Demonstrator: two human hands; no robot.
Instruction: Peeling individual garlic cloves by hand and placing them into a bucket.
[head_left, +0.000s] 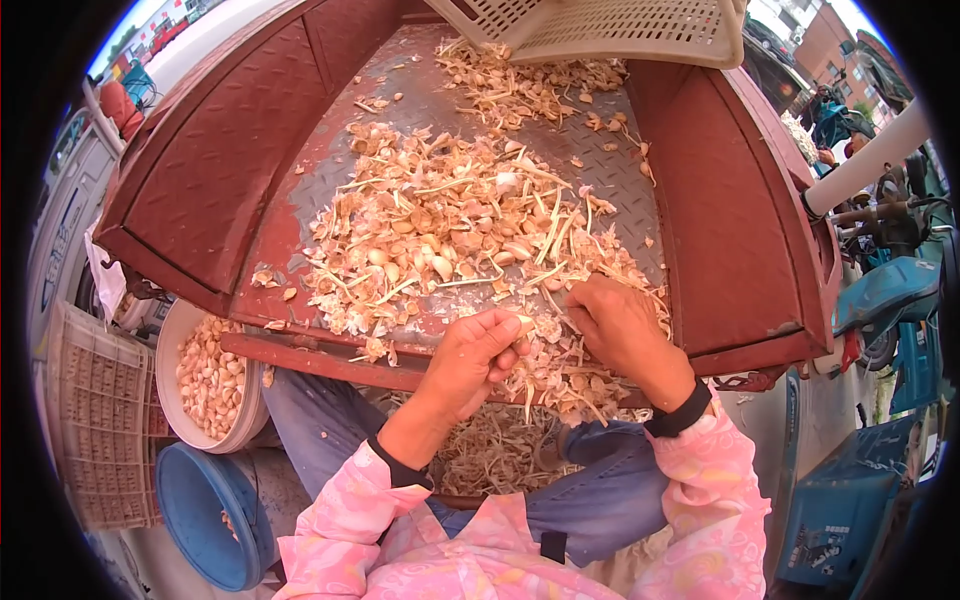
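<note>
My left hand (472, 360) pinches a pale garlic clove (526, 324) between thumb and fingertips, above the front edge of a red metal cart bed (300, 225). My right hand (622, 322) is just to its right, back upward, over the skins at the heap's near right side. Its fingertips are hidden, so I cannot tell whether it grips anything. Beyond both hands spreads a heap of garlic skins and dry stems (465, 195), with several loose garlic cloves (442, 266) near its middle. More skins (577, 390) hang over the front edge between my wrists.
Left of my knees, a white bucket (166, 375) holds many cloves; below it is a blue bucket (187, 517). A plastic crate (97, 420) stands at far left. Another perforated crate (600, 34) tilts over the bed's far end. Red side walls (735, 225) flank the bed.
</note>
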